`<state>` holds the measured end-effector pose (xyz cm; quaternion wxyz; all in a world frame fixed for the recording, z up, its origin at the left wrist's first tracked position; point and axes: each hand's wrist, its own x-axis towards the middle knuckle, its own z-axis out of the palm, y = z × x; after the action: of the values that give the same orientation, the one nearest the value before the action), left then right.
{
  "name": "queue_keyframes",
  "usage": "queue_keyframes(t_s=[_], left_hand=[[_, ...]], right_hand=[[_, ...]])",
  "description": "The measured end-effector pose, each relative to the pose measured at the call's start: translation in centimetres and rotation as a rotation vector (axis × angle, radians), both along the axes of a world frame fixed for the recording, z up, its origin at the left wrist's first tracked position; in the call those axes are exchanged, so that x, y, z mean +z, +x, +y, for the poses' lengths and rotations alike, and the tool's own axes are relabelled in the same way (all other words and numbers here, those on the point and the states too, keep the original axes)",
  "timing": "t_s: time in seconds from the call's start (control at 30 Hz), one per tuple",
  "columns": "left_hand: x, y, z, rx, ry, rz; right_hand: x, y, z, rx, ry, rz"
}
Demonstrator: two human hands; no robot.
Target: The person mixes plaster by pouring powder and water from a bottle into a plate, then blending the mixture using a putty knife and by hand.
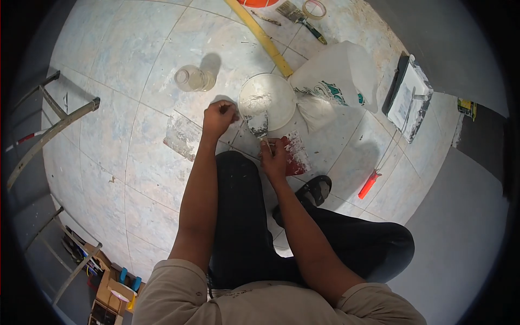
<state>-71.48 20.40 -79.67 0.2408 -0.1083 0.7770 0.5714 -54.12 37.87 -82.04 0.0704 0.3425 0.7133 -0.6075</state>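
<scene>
My right hand [274, 156] grips a putty knife [258, 125] by its handle. The knife's smeared blade reaches over the near rim of a round white tub [284, 111], which has whitish material [257, 101] inside. Beside the tub's left rim, my left hand [221, 117] is closed with its fingers curled; what they hold, if anything, is hidden. Just right of my right hand lies a red spreader [298, 156] smeared with white. A flat, white-crusted plate [183, 135] rests on the tiles below my left hand.
A clear jar [190, 79] stands beyond my left hand. Right of the tub slumps a plastic bag [338, 76]. Farther off are a yellow bar [260, 35], a paintbrush [303, 21] and a tape roll [314, 8]. A paint tray [409, 103] and orange-handled roller [370, 185] lie right.
</scene>
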Motion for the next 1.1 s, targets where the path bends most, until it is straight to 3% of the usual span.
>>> queue_keyframes(t_s=[0.07, 0.13, 0.27, 0.53, 0.67, 0.87, 0.97, 1.1], left_hand=[[-1.0, -1.0, 1.2, 0.033, -0.111, 0.131], [-1.5, -2.2, 2.4, 0.014, -0.217, 0.499], [-0.6, -5.4, 3.3, -0.195, -0.465, 0.351], [-1.4, -4.7, 2.6, -0.328, -0.509, 0.377], [-0.9, -2.6, 2.0, -0.239, -0.532, 0.335], [1.2, 0.4, 1.9, -0.078, -0.407, 0.203], [1.6, 0.9, 2.0, -0.047, -0.327, 0.107], [2.1, 0.9, 2.3, -0.028, -0.263, 0.049]], right_hand=[[-0.1, 0.3, 0.2, -0.023, -0.027, -0.015], [-2.0, 1.0, 0.5, 0.077, 0.146, 0.105], [-1.2, 0.8, 0.4, 0.069, 0.104, 0.077], [-1.7, 1.6, 1.3, 0.137, 0.197, 0.128], [-0.9, 2.0, 2.4, 0.111, 0.177, 0.224], [-1.7, 3.1, 3.8, 0.15, 0.227, 0.132], [-1.8, 3.4, 4.3, 0.079, 0.005, 0.018], [-2.3, 2.7, 4.4, 0.101, 0.06, -0.017]])
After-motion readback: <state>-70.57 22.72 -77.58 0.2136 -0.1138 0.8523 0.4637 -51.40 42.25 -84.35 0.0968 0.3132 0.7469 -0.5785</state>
